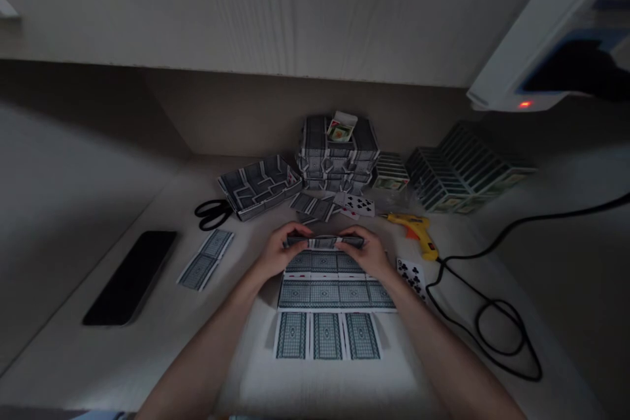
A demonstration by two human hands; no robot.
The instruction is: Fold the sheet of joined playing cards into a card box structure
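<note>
My left hand and my right hand pinch the two ends of a folded strip of playing cards at the far edge of a card construction. That construction lies in front of me, made of rows of cards with blue-green patterned backs. Three cards stick out from its near side, side by side. Thumbs are on the near face of the strip, with fingers curled behind it. Part of the card construction is hidden by my right forearm.
Behind are an open card tray, stacked card boxes, loose cards and card packs. Scissors, a phone and a card strip lie left. A yellow glue gun and black cable lie right.
</note>
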